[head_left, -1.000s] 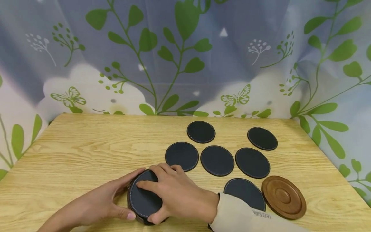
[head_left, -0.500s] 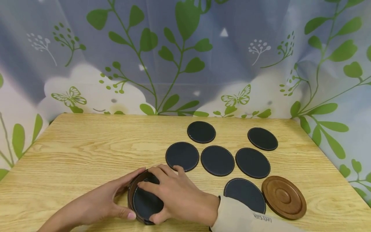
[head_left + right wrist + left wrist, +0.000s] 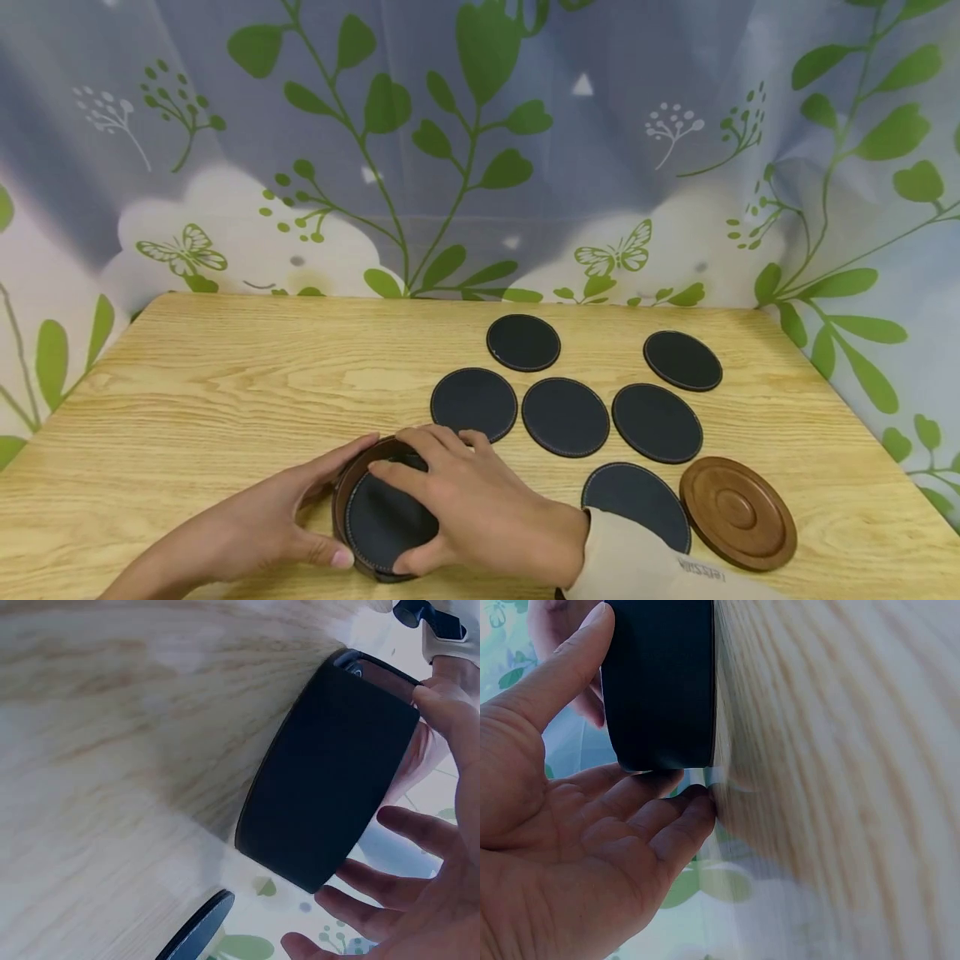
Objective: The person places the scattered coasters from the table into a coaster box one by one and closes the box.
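A round dark holder (image 3: pixel 342 510) with a brown inner wall stands upright on the table near the front. Inside it lies a black stitched coaster (image 3: pixel 382 518), below the rim. My left hand (image 3: pixel 258 521) holds the holder's left side between thumb and fingers; the left wrist view shows its dark outer wall (image 3: pixel 660 682). Over the right part of the holder is my right hand (image 3: pixel 491 508). Its thumb touches the near rim, and its fingers spread across the far side. In the right wrist view the index finger stands apart from the wall (image 3: pixel 330 772).
Several black coasters lie flat across the right half of the wooden table (image 3: pixel 247 358), including a middle coaster (image 3: pixel 566 417) and one partly behind the right sleeve (image 3: pixel 637 500). A brown wooden disc (image 3: pixel 738 512) with ringed grooves lies at right. A patterned curtain (image 3: pixel 480 150) hangs behind.
The coaster under my right hand has dropped from the holder's rim down inside it. My right hand has shifted slightly right; my left hand stays round the holder.
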A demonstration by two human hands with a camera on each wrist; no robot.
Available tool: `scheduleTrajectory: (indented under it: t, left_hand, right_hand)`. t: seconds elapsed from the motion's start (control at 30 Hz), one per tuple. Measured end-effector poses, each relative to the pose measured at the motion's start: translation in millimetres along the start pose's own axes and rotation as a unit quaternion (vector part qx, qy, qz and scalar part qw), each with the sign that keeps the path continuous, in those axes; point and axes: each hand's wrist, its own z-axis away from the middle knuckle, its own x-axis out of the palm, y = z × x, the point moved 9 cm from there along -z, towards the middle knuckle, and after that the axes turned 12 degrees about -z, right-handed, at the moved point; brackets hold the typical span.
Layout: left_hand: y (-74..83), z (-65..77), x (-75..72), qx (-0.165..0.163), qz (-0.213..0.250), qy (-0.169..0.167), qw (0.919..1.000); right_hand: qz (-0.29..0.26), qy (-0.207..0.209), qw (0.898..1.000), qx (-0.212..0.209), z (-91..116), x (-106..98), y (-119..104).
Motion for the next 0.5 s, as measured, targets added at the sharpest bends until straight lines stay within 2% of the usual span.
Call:
scheduleTrajectory:
  t: [0.23,0.5]
  left_hand:
    - [0.8,0.4,0.3,0.003,0.005,-0.003,1.0]
    - [2.7,-0.2,1.7,0.006,0.011,-0.001,0.9999]
  right_hand:
    - [-0.021,0.007,0.999,0.026,14.8,-7.5,12.3]
    - [-0.072,0.045,0.995,0.043,43.9,-21.9,33.4]
